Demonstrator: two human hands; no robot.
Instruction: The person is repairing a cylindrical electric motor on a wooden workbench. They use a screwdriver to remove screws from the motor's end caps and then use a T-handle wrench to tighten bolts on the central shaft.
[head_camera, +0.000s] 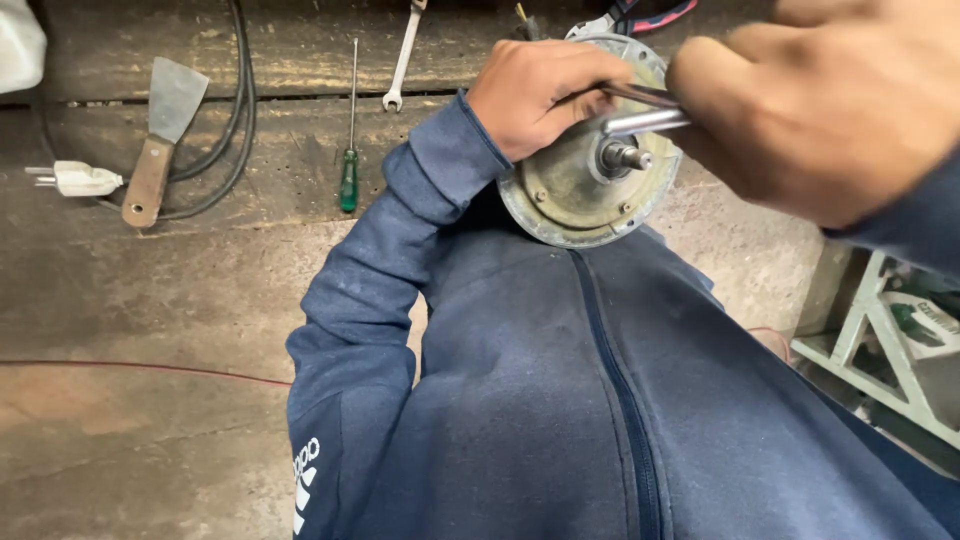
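The round metal motor cover (585, 190) rested against your blue jacket (560, 400). Your right hand (830, 110) was closed around a shiny metal tool (645, 122) just above the cover's middle shaft (625, 156). Your left hand (540, 95) gripped the cover's top edge, fingers curled.

floor (150, 300): worn concrete | on it: putty knife (160, 140), green screwdriver (350, 150), wrench (403, 55), white plug (80, 179), black cable (240, 100), perhaps pliers (640, 18)
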